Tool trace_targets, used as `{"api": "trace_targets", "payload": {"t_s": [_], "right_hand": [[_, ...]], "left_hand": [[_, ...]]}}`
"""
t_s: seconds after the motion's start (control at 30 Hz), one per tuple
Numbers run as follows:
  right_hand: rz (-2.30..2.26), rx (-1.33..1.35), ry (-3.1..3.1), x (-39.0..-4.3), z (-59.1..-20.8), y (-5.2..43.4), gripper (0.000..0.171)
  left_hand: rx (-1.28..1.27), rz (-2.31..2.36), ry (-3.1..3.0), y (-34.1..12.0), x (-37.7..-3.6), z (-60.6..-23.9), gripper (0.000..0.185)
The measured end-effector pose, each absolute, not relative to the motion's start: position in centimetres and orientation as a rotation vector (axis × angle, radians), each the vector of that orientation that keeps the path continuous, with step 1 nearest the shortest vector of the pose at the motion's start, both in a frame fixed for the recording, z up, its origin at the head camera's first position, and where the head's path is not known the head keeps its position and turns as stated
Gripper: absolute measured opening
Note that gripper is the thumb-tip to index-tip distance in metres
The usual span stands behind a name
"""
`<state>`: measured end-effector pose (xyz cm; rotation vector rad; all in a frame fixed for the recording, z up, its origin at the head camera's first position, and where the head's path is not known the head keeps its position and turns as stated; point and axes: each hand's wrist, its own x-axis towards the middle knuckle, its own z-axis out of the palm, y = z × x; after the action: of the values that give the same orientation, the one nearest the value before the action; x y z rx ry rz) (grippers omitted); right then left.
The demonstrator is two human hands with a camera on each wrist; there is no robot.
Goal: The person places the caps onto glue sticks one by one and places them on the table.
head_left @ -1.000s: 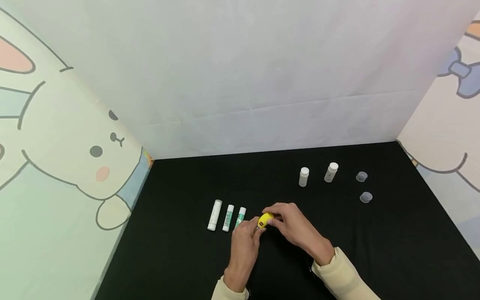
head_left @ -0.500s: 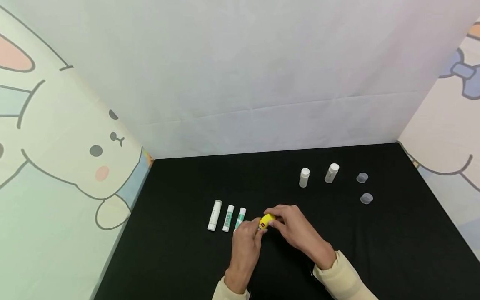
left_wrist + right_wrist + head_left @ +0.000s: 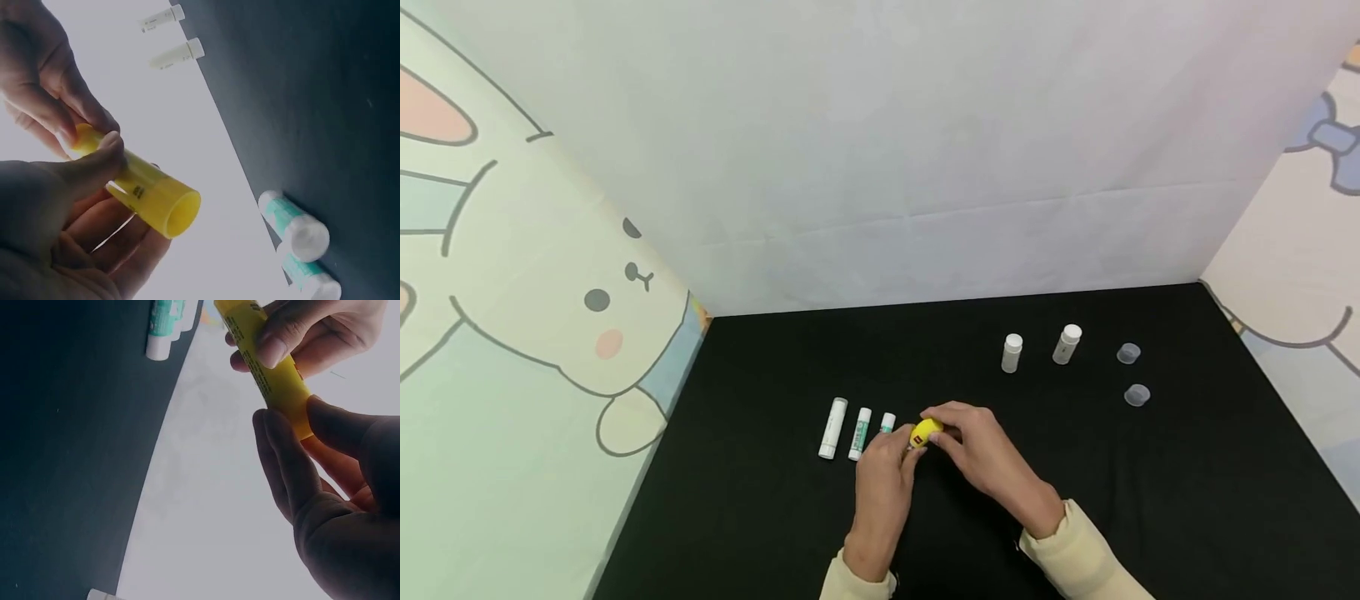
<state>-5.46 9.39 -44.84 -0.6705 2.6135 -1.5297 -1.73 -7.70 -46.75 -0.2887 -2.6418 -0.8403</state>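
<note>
Plain, pale cream sleeves (image 3: 1084,550), slightly puffy, end near the person's wrists.

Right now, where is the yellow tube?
In the head view, the yellow tube is below center, held by the left hand and right hand, just right of the partly hidden green-and-white tube.

The left hand (image 3: 881,487) hides the lower end of a green-labelled tube (image 3: 887,423), while the right wrist view's top edge crops the yellow tube (image 3: 284,390), its fine print illegible.
</note>
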Motion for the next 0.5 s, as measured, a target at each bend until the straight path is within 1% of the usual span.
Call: {"api": "trace_targets", "payload": {"t_s": [0.2,0.5], "right_hand": [[-1.576,-0.678,2.592,-5.3,-44.9,8.2,0.035],[-1.603,-0.691,2.569,-5.4,-44.9,6.4,0.034]], "left_hand": [[-0.201,-0.795,-2.643,-8.1,-1.4,-47.0,0.028],[-0.090,-0.783,-2.644,-9.2,-1.1,-46.8,0.030]]}}
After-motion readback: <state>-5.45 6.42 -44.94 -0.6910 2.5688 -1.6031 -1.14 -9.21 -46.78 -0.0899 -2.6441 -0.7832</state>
